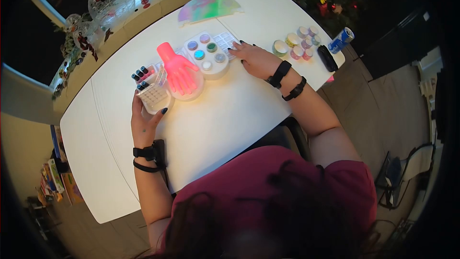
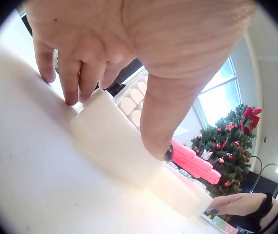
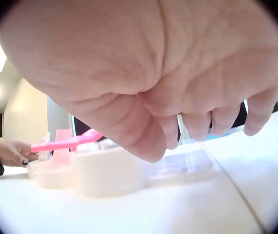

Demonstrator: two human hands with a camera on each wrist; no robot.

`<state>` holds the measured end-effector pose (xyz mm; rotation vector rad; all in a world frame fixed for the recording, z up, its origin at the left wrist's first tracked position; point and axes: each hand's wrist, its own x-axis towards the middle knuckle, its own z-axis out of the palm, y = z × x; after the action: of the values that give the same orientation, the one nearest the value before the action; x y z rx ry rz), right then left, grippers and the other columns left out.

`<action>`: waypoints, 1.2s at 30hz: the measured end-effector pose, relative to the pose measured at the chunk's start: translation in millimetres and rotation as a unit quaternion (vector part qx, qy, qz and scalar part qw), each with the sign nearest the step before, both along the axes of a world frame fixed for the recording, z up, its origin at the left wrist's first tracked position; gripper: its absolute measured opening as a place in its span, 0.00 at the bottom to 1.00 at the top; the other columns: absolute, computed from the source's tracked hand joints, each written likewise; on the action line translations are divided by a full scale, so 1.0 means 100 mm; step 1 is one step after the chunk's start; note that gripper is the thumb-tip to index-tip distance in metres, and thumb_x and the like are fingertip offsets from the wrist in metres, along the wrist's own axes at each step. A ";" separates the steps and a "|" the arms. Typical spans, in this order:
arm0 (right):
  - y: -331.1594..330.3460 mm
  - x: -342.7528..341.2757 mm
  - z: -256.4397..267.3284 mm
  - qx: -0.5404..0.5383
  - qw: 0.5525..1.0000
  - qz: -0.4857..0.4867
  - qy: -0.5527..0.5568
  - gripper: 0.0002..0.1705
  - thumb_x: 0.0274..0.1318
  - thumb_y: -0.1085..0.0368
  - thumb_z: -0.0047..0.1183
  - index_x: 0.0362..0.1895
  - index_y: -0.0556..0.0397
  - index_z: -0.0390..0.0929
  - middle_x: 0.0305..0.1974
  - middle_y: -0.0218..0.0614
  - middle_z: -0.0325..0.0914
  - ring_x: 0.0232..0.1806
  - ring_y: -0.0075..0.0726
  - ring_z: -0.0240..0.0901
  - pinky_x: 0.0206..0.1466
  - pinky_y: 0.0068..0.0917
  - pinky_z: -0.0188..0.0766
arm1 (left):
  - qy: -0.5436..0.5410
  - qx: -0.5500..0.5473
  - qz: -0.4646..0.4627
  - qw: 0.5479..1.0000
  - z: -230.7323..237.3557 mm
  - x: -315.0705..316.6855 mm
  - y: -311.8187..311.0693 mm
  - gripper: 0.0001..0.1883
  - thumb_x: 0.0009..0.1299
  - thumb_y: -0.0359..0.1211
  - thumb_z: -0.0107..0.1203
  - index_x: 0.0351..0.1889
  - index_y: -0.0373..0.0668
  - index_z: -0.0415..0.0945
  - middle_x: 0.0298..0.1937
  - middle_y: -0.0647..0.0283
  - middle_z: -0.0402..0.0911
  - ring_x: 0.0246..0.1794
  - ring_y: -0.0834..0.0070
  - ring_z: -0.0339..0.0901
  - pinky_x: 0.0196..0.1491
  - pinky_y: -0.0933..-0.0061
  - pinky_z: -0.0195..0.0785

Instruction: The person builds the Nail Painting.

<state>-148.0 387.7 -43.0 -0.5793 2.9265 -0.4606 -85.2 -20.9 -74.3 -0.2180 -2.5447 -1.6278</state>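
The left hand (image 1: 143,127) holds a white container (image 2: 114,141) between its thumb and fingers. In this container stand a grid of pale ovals (image 1: 153,94) and dark-capped bottles (image 1: 139,74). Beside it, a bright pink model hand (image 1: 178,69) lies on a round white base. A white holder (image 1: 216,72) with several small jars of coloured contents stands right of the model hand. The right hand (image 1: 258,62) is over the near right edge of a clear gridded tray (image 1: 224,40), fingers extended and slightly bent; the right wrist view shows them pointing down beside the tray (image 3: 187,163).
A pastel half-round board (image 1: 210,8) lies at the table's far side. Several tape rolls (image 1: 296,52), a black case (image 1: 327,58) and a blue can (image 1: 341,40) are at the right end of the white table (image 1: 211,120). A decorated ledge and tree stand beyond.
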 end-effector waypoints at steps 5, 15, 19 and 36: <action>0.38 0.25 0.29 -0.045 0.979 -0.132 0.148 0.27 0.66 0.65 0.58 0.69 0.53 0.76 0.75 0.50 0.70 0.79 0.58 0.60 0.80 0.45 0.61 | -0.019 -0.011 0.015 1.000 0.02 0.00 -0.11 0.51 0.64 0.22 0.71 0.84 0.37 0.53 0.80 0.49 0.66 0.82 0.60 0.62 0.80 0.59 0.53; 0.88 0.44 0.12 0.048 0.961 -0.227 0.147 0.03 0.52 0.68 0.68 0.33 0.49 0.86 0.42 0.39 0.85 0.48 0.51 0.79 0.52 0.44 0.78 | 0.102 0.175 0.127 0.971 0.60 0.16 -0.01 0.23 0.85 0.40 0.50 0.73 0.40 0.70 0.68 0.52 0.80 0.68 0.67 0.77 0.72 0.63 0.64; 0.53 0.51 0.34 -0.063 0.966 -0.206 0.143 0.03 0.55 0.69 0.66 0.34 0.52 0.85 0.38 0.40 0.84 0.46 0.51 0.80 0.49 0.43 0.77 | 0.116 0.123 0.025 0.985 0.79 0.30 0.29 0.21 0.86 0.41 0.49 0.66 0.37 0.77 0.57 0.58 0.86 0.55 0.74 0.80 0.62 0.69 0.68; 0.98 0.31 0.26 0.081 0.916 -0.292 0.264 0.11 0.58 0.62 0.67 0.45 0.47 0.90 0.49 0.38 0.86 0.54 0.56 0.78 0.58 0.46 0.78 | -0.114 0.242 -0.078 0.960 0.31 0.39 1.24 0.11 0.80 0.36 0.63 0.47 0.37 0.84 0.41 0.68 0.87 0.40 0.83 0.77 0.49 0.79 0.68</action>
<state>-117.2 485.5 -17.4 0.2668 3.5907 -0.1044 -45.8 102.7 -43.5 -0.1950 -2.2195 -2.3993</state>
